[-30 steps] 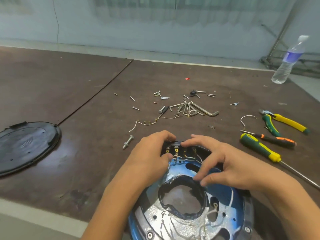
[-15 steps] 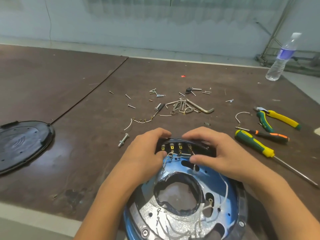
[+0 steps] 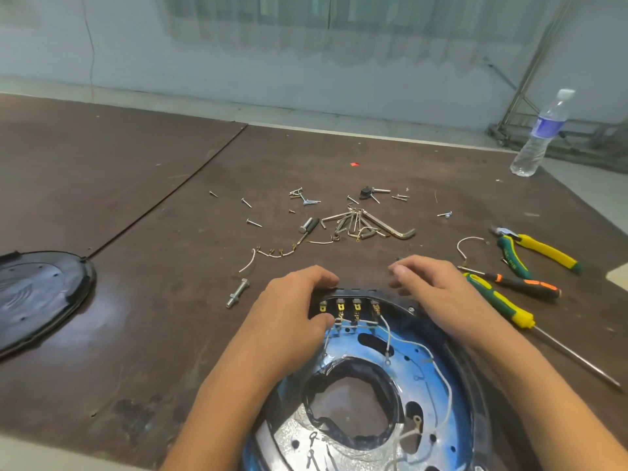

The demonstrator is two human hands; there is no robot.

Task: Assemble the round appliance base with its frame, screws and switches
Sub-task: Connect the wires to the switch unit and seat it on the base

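The round appliance base (image 3: 475,385) lies at the bottom centre, a black rim around a blue and silver metal frame (image 3: 418,355) with a large middle hole. White wires run over the frame. At its far edge sits the black switch block (image 3: 346,305) with a row of brass terminals. My left hand (image 3: 289,321) grips the block's left end, fingers over the far side and thumb on the inner side. My right hand (image 3: 438,294) hovers just right of the block over the rim, fingers apart, holding nothing. Loose screws (image 3: 253,222) lie beyond.
A black round cover (image 3: 40,294) lies at the left edge. A bolt (image 3: 238,293), a wire with terminals (image 3: 272,253) and hex keys (image 3: 373,226) lie ahead. Pliers (image 3: 537,249) and two screwdrivers (image 3: 496,304) lie to the right. A water bottle (image 3: 540,137) stands far right.
My right hand has come off the switch block and moved right, uncovering the terminals. My left hand stays on the block's left end. The view has shifted slightly.
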